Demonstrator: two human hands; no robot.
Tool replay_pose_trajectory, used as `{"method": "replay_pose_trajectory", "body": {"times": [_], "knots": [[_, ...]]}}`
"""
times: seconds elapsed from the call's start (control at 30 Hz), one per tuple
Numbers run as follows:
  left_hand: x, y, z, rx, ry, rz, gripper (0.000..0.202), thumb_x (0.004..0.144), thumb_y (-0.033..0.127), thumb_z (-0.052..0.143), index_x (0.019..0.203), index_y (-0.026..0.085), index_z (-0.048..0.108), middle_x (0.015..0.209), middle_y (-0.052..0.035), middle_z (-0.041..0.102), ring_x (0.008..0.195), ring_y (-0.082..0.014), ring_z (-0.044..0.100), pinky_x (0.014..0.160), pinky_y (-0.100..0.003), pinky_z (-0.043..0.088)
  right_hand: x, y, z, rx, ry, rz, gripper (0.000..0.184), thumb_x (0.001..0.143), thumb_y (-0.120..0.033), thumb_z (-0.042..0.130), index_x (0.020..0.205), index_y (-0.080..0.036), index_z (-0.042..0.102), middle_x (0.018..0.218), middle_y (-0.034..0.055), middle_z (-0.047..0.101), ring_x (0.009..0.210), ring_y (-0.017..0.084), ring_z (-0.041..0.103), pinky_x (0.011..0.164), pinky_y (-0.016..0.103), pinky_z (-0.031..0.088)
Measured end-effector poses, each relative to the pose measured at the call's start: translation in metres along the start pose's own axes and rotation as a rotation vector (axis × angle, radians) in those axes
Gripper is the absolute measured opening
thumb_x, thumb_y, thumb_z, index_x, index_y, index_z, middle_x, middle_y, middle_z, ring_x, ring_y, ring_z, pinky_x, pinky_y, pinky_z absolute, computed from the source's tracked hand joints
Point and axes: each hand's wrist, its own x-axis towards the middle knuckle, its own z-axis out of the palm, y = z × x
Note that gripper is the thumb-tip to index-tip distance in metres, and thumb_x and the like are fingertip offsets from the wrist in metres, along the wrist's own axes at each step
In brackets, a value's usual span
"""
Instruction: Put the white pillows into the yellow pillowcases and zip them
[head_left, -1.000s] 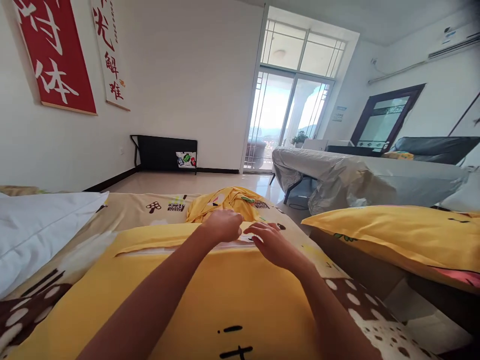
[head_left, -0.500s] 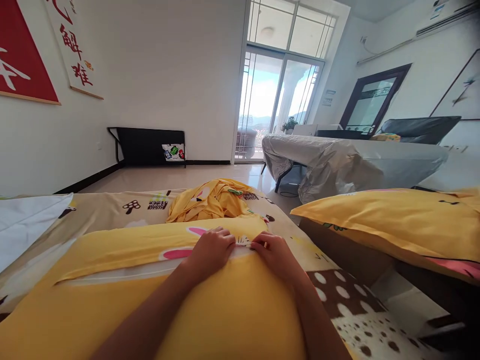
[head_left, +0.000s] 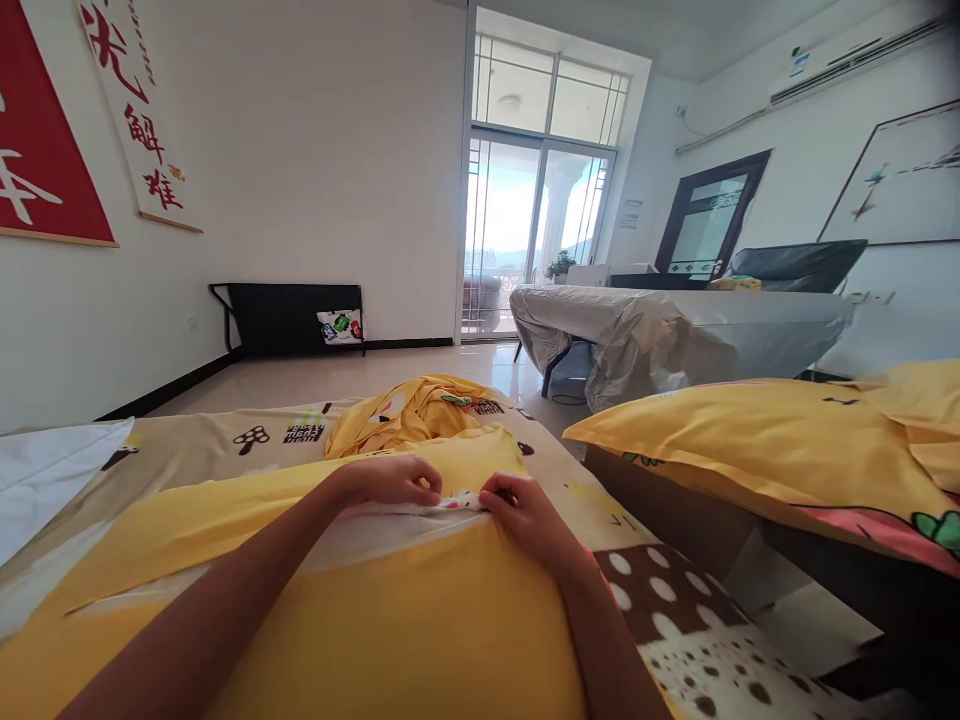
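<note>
A fat yellow pillow [head_left: 420, 620] in a yellow pillowcase lies on the bed in front of me. Along its far end runs the open edge of the case, with white filling showing. My left hand [head_left: 390, 482] pinches that edge with closed fingers. My right hand [head_left: 525, 510] pinches the same edge a little to the right, fingers closed too. A narrow strip of white and patterned cloth [head_left: 457, 503] stretches between the two hands. Just beyond them lies a crumpled yellow cloth [head_left: 409, 410].
The bed has a beige cartoon-print sheet [head_left: 225, 440], with a white pillow [head_left: 45, 480] at the left. A second yellow pillow [head_left: 750, 440] lies on a stand at the right. Beyond are a tiled floor, a covered table [head_left: 675, 330] and a glass balcony door [head_left: 525, 240].
Both hands drew back toward me and closed on the pillowcase's open edge. The view turned slightly right and lifted.
</note>
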Motion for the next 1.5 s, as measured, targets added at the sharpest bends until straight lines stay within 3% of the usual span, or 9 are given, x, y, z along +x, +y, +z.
{"method": "replay_pose_trajectory", "body": {"times": [0.07, 0.1, 0.23, 0.37, 0.6, 0.93, 1.23, 1.4, 1.5], "knots": [[-0.001, -0.001, 0.003, -0.041, -0.053, -0.024, 0.021, 0.080, 0.038, 0.052, 0.080, 0.018, 0.058, 0.064, 0.0051, 0.049, 0.059, -0.0088, 0.042, 0.052, -0.019, 0.031, 0.001, 0.002, -0.001, 0.016, -0.005, 0.029, 0.024, 0.076, -0.039, 0.050, 0.069, -0.017, 0.055, 0.062, -0.0015, 0.049, 0.061, 0.012, 0.042, 0.056, 0.025, 0.030], [-0.002, 0.000, 0.008, -0.017, -0.003, -0.034, 0.019, 0.080, 0.036, 0.052, 0.081, 0.018, 0.057, 0.064, 0.0050, 0.048, 0.058, -0.0090, 0.041, 0.051, -0.020, 0.031, 0.002, 0.003, -0.001, 0.020, -0.006, 0.040, 0.024, 0.075, -0.039, 0.049, 0.068, -0.017, 0.055, 0.062, -0.0015, 0.049, 0.061, 0.012, 0.041, 0.056, 0.025, 0.030], [0.001, 0.014, 0.034, 0.333, 0.422, 0.120, 0.014, 0.088, 0.021, 0.041, 0.093, 0.019, 0.054, 0.084, -0.0007, 0.058, 0.076, -0.0139, 0.051, 0.066, -0.025, 0.038, 0.007, 0.006, 0.000, 0.029, -0.009, 0.035, 0.026, 0.076, -0.041, 0.049, 0.066, -0.017, 0.053, 0.060, -0.0023, 0.046, 0.060, 0.012, 0.039, 0.055, 0.025, 0.029], [0.015, 0.027, 0.050, 0.684, 0.582, 0.394, 0.019, 0.090, 0.014, 0.039, 0.098, 0.021, 0.055, 0.097, -0.0042, 0.057, 0.089, -0.0175, 0.050, 0.076, -0.030, 0.039, 0.008, 0.007, 0.000, 0.073, 0.004, 0.012, 0.030, 0.077, -0.045, 0.050, 0.064, -0.017, 0.051, 0.061, -0.0024, 0.047, 0.062, 0.012, 0.040, 0.057, 0.025, 0.031], [0.030, 0.039, 0.056, 0.597, 0.666, 0.298, 0.012, 0.086, 0.024, 0.047, 0.086, 0.016, 0.056, 0.088, -0.0054, 0.057, 0.083, -0.0193, 0.050, 0.076, -0.034, 0.042, 0.009, 0.014, 0.003, 0.119, -0.012, -0.006, 0.039, 0.077, -0.054, 0.049, 0.063, -0.018, 0.050, 0.064, -0.0013, 0.050, 0.065, 0.013, 0.043, 0.061, 0.025, 0.035], [0.028, 0.053, 0.070, 0.580, 0.641, 0.056, 0.019, 0.089, 0.025, 0.046, 0.089, 0.015, 0.062, 0.090, -0.0070, 0.061, 0.091, -0.0233, 0.052, 0.079, -0.040, 0.042, 0.015, 0.018, 0.010, 0.138, 0.045, 0.059, 0.026, 0.073, -0.041, 0.048, 0.060, -0.019, 0.044, 0.061, -0.0024, 0.045, 0.063, 0.013, 0.039, 0.058, 0.025, 0.031], [0.030, 0.054, 0.075, 0.753, 0.545, 0.061, 0.022, 0.087, 0.009, 0.041, 0.099, 0.011, 0.059, 0.096, -0.0099, 0.061, 0.088, -0.0240, 0.055, 0.073, -0.038, 0.043, 0.016, 0.018, 0.013, 0.089, 0.078, 0.070, 0.022, 0.074, -0.034, 0.045, 0.059, -0.018, 0.044, 0.061, -0.0017, 0.049, 0.064, 0.013, 0.040, 0.058, 0.025, 0.033], [0.027, 0.056, 0.077, 0.835, 0.632, 0.075, 0.020, 0.086, 0.009, 0.042, 0.096, 0.011, 0.058, 0.088, -0.0095, 0.061, 0.083, -0.0249, 0.055, 0.069, -0.038, 0.042, 0.016, 0.017, 0.015, 0.001, 0.108, 0.050, 0.021, 0.075, -0.030, 0.043, 0.058, -0.019, 0.043, 0.060, -0.0010, 0.050, 0.063, 0.013, 0.040, 0.057, 0.025, 0.032], [0.023, 0.057, 0.079, 0.906, 0.688, 0.180, 0.019, 0.086, 0.009, 0.041, 0.093, 0.011, 0.058, 0.084, -0.0091, 0.061, 0.080, -0.0234, 0.054, 0.068, -0.036, 0.041, 0.016, 0.017, 0.015, -0.069, 0.122, 0.054, 0.022, 0.077, -0.030, 0.041, 0.057, -0.019, 0.042, 0.060, -0.0007, 0.050, 0.062, 0.012, 0.039, 0.056, 0.025, 0.029]]}}
